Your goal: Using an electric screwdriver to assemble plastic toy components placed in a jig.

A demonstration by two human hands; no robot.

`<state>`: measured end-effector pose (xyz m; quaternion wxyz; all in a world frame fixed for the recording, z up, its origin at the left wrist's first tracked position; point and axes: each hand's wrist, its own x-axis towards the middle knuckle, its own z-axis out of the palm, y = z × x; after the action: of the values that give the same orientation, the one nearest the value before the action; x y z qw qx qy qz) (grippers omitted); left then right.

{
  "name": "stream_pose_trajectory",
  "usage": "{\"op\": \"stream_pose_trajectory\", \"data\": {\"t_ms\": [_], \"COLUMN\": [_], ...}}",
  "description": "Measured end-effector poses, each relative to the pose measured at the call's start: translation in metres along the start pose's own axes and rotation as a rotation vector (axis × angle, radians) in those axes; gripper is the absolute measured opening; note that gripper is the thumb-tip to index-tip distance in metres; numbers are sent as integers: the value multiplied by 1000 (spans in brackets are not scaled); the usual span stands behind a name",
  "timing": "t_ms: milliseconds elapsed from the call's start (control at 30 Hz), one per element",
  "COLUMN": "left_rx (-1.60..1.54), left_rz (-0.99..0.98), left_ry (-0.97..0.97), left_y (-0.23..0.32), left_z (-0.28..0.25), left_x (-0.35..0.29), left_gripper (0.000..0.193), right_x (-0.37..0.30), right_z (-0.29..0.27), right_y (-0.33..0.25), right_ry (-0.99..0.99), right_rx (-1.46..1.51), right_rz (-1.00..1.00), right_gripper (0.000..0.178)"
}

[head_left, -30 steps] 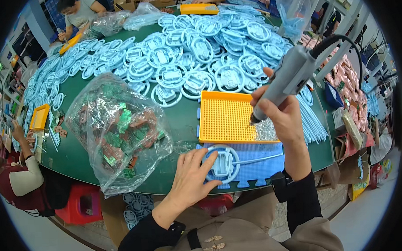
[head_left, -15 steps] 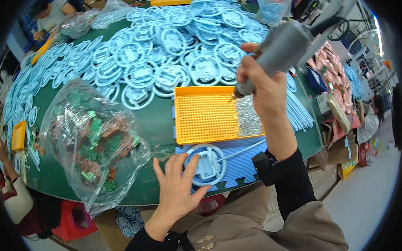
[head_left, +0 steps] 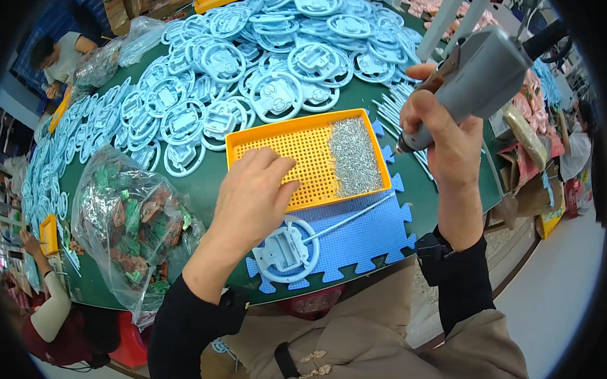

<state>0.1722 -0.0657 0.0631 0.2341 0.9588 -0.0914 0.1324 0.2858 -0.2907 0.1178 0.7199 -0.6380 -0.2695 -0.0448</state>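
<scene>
My left hand (head_left: 250, 191) is over the left part of a yellow tray (head_left: 309, 203), fingers bent down and thumb apart; nothing shows between them. The tray has a grid of holes, and small silver screws (head_left: 356, 157) heap at its right end. In my right hand (head_left: 449, 144) is a grey electric screwdriver (head_left: 477, 83), held raised to the right of the tray, bit pointing down-left. On a blue foam mat (head_left: 365, 234) in front of the tray lies a light-blue plastic ring (head_left: 283, 252) with an open compartment in its middle and a thin stick running right.
A large pile of light-blue rings (head_left: 279, 57) covers the far table. Left of the tray sits a clear plastic bag (head_left: 134, 229) of green and brown circuit boards. Loose light-blue sticks (head_left: 408, 122) lie behind the screwdriver. Other people work at the left and right.
My left hand has left the ring and moved up over the tray. My right hand has drawn the screwdriver away from the tray, to the right. The view has shifted slightly.
</scene>
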Motion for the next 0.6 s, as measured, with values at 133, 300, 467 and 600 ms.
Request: {"op": "stream_pose_trajectory", "data": {"t_ms": [133, 300, 467, 600], "left_rx": [0, -7, 12, 87], "left_rz": [194, 381, 163, -395], "left_ry": [-70, -87, 37, 322], "left_y": [9, 21, 4, -32], "left_z": [27, 61, 33, 2], "left_x": [50, 88, 49, -26], "left_gripper": [43, 56, 53, 47], "right_x": [5, 8, -10, -6], "right_z": [-10, -21, -35, -17], "right_y": [4, -5, 6, -14], "right_ry": [0, -23, -74, -168], "right_rx": [29, 89, -43, 18], "right_rz": [-4, -44, 214, 170], "right_gripper": [50, 28, 30, 42]}}
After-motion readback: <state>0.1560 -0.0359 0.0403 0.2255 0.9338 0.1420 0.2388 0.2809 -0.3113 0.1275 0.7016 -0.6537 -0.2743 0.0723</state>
